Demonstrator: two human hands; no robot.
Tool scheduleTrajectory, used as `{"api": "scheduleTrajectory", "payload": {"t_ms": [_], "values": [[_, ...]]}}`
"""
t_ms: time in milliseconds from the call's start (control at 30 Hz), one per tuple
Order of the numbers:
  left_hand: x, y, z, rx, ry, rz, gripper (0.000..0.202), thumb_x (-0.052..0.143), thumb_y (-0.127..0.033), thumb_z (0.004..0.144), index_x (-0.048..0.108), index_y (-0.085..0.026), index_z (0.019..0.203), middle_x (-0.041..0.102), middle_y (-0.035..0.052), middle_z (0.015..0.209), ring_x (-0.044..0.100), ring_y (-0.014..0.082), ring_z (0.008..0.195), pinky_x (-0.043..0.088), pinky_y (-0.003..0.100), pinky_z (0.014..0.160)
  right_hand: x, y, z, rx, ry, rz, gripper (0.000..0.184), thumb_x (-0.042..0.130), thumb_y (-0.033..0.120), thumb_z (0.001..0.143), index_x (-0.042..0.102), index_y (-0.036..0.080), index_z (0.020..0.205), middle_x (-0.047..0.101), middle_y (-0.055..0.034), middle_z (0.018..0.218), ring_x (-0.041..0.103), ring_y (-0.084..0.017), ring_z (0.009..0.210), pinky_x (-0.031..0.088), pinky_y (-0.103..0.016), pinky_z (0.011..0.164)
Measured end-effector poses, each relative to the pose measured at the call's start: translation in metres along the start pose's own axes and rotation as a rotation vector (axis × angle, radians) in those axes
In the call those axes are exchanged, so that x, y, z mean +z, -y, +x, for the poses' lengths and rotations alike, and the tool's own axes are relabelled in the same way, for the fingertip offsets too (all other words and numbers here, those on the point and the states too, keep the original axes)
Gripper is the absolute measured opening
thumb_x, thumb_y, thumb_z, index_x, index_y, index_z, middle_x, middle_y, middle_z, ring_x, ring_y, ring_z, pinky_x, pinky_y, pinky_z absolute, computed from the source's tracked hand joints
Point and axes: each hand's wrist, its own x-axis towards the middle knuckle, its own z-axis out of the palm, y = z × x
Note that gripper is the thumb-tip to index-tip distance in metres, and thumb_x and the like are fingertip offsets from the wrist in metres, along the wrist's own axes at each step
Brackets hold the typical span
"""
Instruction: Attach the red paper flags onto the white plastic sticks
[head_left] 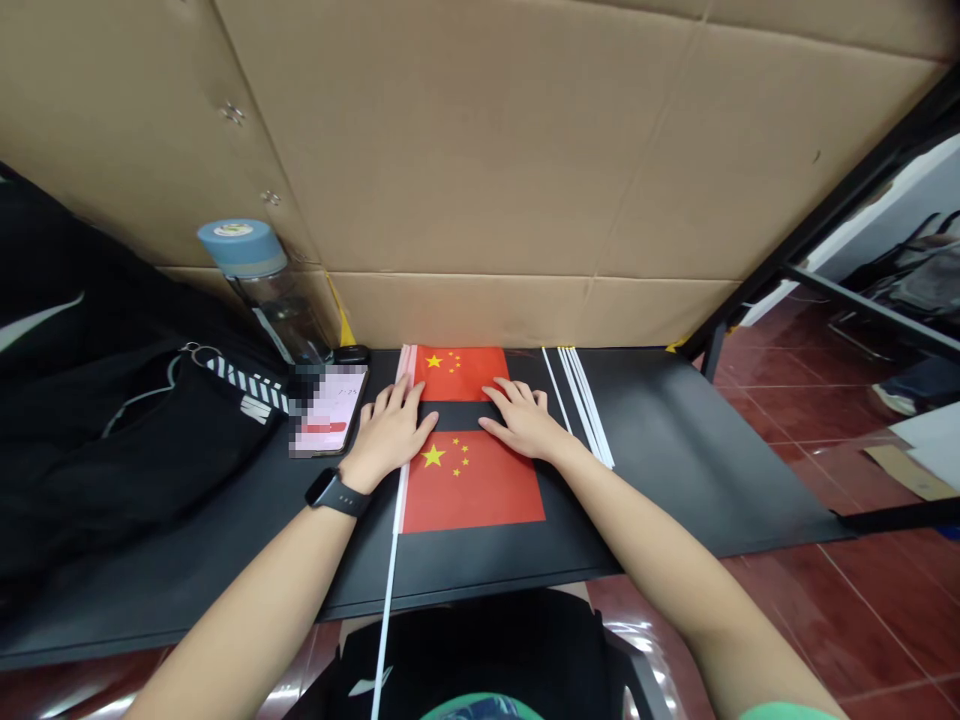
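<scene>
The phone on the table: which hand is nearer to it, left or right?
Left. The left hand lies just right of the phone; the right hand is farther, beyond the Chinese flag.

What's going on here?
A person's left hand and right hand rest flat on two small red flags with yellow stars, lying on a black table. A white stick runs along the flags' left edge, and more white sticks lie to their right. A phone sits beside the left hand.
</scene>
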Motion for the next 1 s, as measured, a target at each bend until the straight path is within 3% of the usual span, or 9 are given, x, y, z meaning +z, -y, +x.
{"api": "scheduleTrajectory", "payload": {"t_ms": [167, 267, 467, 567, 633, 800, 900, 1000], "values": [[-0.006, 0.001, -0.004, 0.008, 0.004, -0.047, 0.066, 0.033, -0.055, 0.106, 0.041, -0.021, 0.162, 0.025, 0.0123, 0.177, 0.031, 0.0410, 0.157, 0.039, 0.062, 0.119, -0.008, 0.003, -0.008, -0.068, -0.086, 0.013, 0.048, 0.038, 0.055, 0.110, 0.063, 0.026, 0.138, 0.046, -0.0142, 0.165, 0.038, -0.033, 0.149, 0.034, -0.057, 0.112], [-0.011, -0.003, -0.009, 0.037, -0.006, -0.052, 0.062, 0.037, -0.054, 0.106, 0.046, -0.021, 0.158, 0.026, 0.0139, 0.176, 0.031, 0.0419, 0.157, 0.040, 0.063, 0.118, -0.011, 0.004, -0.011, -0.065, -0.068, 0.002, 0.049, 0.037, 0.056, 0.110, 0.066, 0.026, 0.136, 0.048, -0.0139, 0.163, 0.040, -0.034, 0.147, 0.034, -0.058, 0.111], [-0.018, -0.011, -0.014, 0.130, -0.028, -0.043, 0.052, 0.044, -0.045, 0.105, 0.054, -0.024, 0.151, 0.038, 0.0135, 0.171, 0.040, 0.0375, 0.153, 0.042, 0.060, 0.117, -0.008, 0.000, -0.008, -0.055, -0.014, -0.005, 0.054, 0.039, 0.055, 0.109, 0.058, 0.025, 0.150, 0.043, -0.0158, 0.167, 0.037, -0.034, 0.152, 0.034, -0.058, 0.116], [-0.019, -0.007, -0.014, 0.185, 0.021, -0.068, 0.055, 0.044, -0.045, 0.106, 0.049, -0.025, 0.157, 0.037, 0.0126, 0.172, 0.043, 0.0361, 0.153, 0.043, 0.059, 0.117, -0.007, 0.000, -0.009, -0.101, -0.006, 0.021, 0.056, 0.042, 0.054, 0.109, 0.055, 0.021, 0.153, 0.035, -0.0171, 0.171, 0.029, -0.031, 0.160, 0.031, -0.052, 0.124], [-0.019, -0.003, -0.015, 0.213, 0.035, -0.073, 0.057, 0.043, -0.046, 0.106, 0.046, -0.026, 0.160, 0.033, 0.0114, 0.174, 0.037, 0.0357, 0.157, 0.041, 0.060, 0.118, -0.007, 0.002, -0.011, -0.101, 0.010, 0.025, 0.061, 0.042, 0.056, 0.108, 0.050, 0.020, 0.158, 0.029, -0.0156, 0.175, 0.022, -0.030, 0.164, 0.027, -0.052, 0.127], [-0.020, -0.001, -0.018, 0.132, 0.157, -0.095, 0.061, 0.039, -0.052, 0.107, 0.036, -0.033, 0.166, 0.017, 0.0070, 0.180, 0.018, 0.0396, 0.164, 0.036, 0.075, 0.116, -0.007, 0.012, -0.015, 0.035, 0.082, -0.006, 0.074, 0.029, 0.068, 0.107, 0.032, 0.028, 0.169, 0.017, -0.0081, 0.179, 0.013, -0.037, 0.166, 0.015, -0.072, 0.126], [-0.020, -0.003, -0.019, 0.087, 0.234, -0.098, 0.064, 0.038, -0.053, 0.107, 0.034, -0.034, 0.168, 0.015, 0.0065, 0.180, 0.014, 0.0435, 0.164, 0.032, 0.084, 0.112, -0.005, 0.013, -0.015, 0.074, 0.134, -0.007, 0.078, 0.024, 0.071, 0.106, 0.027, 0.028, 0.170, 0.013, -0.0082, 0.180, 0.009, -0.039, 0.166, 0.015, -0.073, 0.126], [-0.020, -0.003, -0.020, 0.093, 0.249, -0.096, 0.063, 0.038, -0.054, 0.107, 0.034, -0.036, 0.167, 0.018, 0.0065, 0.179, 0.014, 0.0436, 0.164, 0.031, 0.085, 0.113, 0.000, 0.012, -0.015, 0.071, 0.111, -0.029, 0.078, 0.022, 0.071, 0.106, 0.029, 0.026, 0.170, 0.016, -0.0089, 0.180, 0.011, -0.039, 0.166, 0.016, -0.069, 0.127]]}}
